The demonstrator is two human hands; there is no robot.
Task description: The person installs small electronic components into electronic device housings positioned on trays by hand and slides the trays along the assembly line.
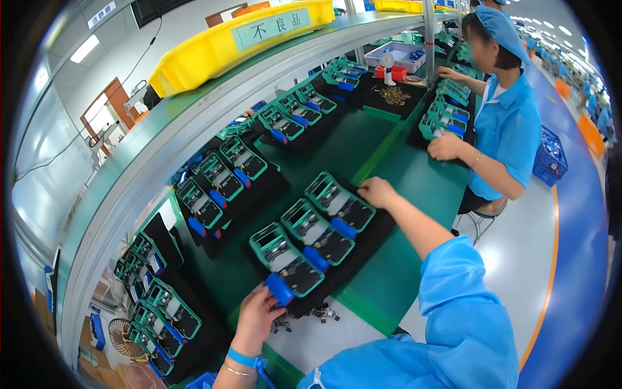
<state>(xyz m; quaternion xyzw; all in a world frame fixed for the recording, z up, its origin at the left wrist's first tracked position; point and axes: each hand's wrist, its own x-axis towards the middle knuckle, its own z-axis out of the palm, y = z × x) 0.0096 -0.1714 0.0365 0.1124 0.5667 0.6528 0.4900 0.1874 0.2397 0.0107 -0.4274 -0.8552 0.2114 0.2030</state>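
In front of me lies a black mat (374, 235) bearing three green plastic housings, the left one (285, 258), the middle one (317, 231) and the right one (339, 205). Each has dark circuit parts inside and a blue cylindrical pack at its side. My left hand (256, 316) is closed at the mat's near left corner, beside a blue pack (279, 289); some of its fingertips are hidden. At the opposite end, my right hand (379, 193) pinches the mat's edge next to the right housing.
More housings stand in rows on black mats, at the left (170, 308) and behind (220, 185). Small metal parts (326, 314) lie near my left hand. A co-worker (505, 123) handles housings at the right. A yellow bin (194, 65) sits on the overhead shelf.
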